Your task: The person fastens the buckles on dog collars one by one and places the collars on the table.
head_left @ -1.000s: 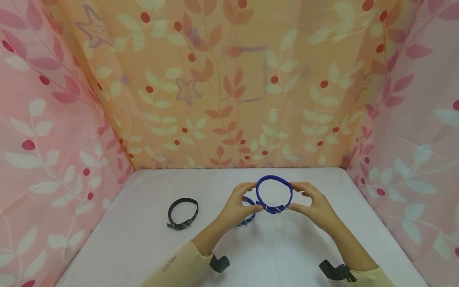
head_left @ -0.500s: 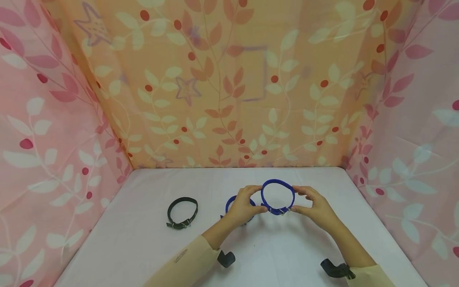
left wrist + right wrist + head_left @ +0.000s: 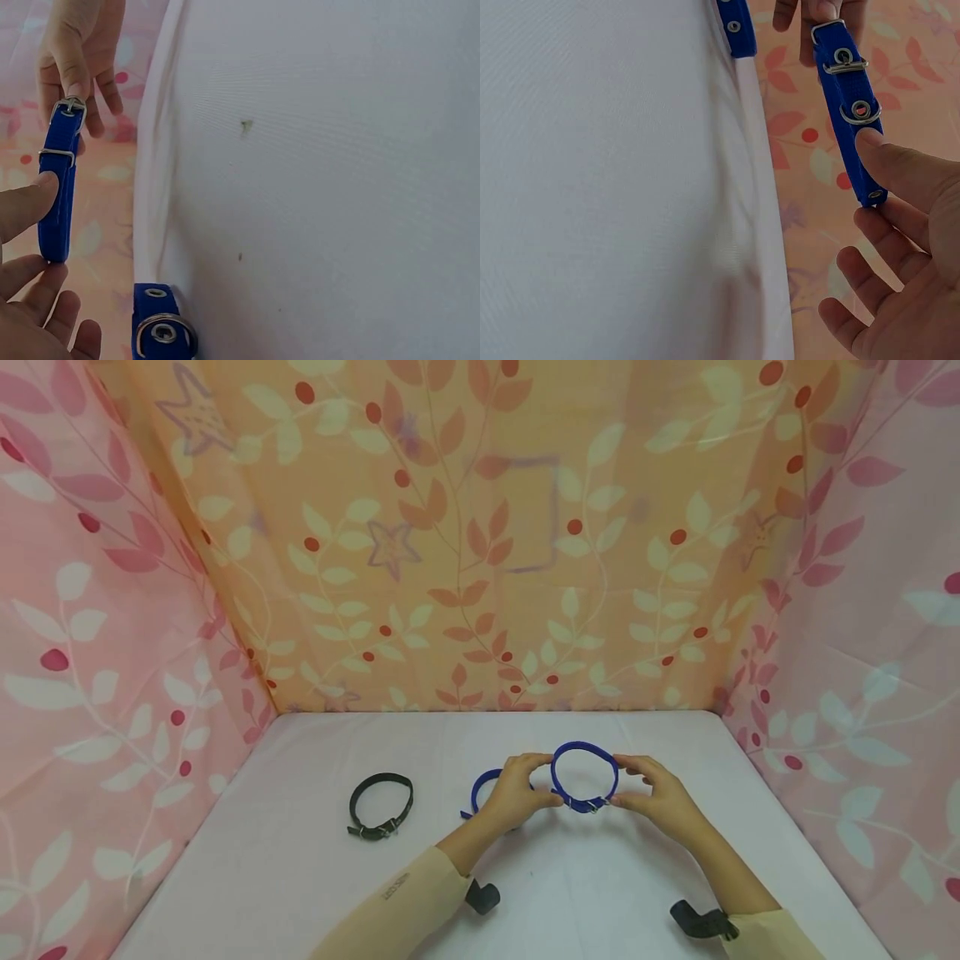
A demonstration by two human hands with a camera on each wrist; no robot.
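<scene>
A blue buckled collar [image 3: 585, 807], closed into a ring, is held up between both hands. My left hand [image 3: 512, 795] pinches its left side between thumb and fingers. On the opposite side my right hand [image 3: 663, 792] does the same. Metal buckle and eyelets show on the held collar [image 3: 845, 97] in the right wrist view. Behind my left hand lies a second blue collar [image 3: 480, 785], partly hidden by that hand. Its eyelets and D-ring appear at the bottom of the left wrist view, on that collar's strap [image 3: 155, 319].
A black buckled collar [image 3: 381, 807] rests on the white table [image 3: 300, 893] to the left of the blue ones. Patterned cloth walls [image 3: 480, 610] stand at the back and both sides. Dark camera mounts [image 3: 703, 920] sit on both wrists.
Both hands have lowered the held blue collar slightly and shifted it to the right. My left arm moved right, uncovering the left part of the second blue collar.
</scene>
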